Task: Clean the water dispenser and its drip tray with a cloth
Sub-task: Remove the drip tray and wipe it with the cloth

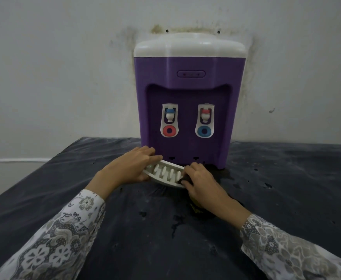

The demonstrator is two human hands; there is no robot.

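A purple water dispenser (187, 93) with a white top stands against the wall at the back of a dark table. Its white slotted drip tray (166, 173) is out in front of the base, tilted. My left hand (131, 168) grips the tray's left end. My right hand (201, 181) holds the tray's right end, with something dark under the fingers that may be a cloth. A dark, yellowish cloth-like lump (196, 208) shows under my right wrist, mostly hidden.
The dark table cover (287, 188) is dusty, with wet patches (175, 223) in front of the dispenser. The wall behind is stained around the dispenser. The table's left edge runs diagonally toward me.
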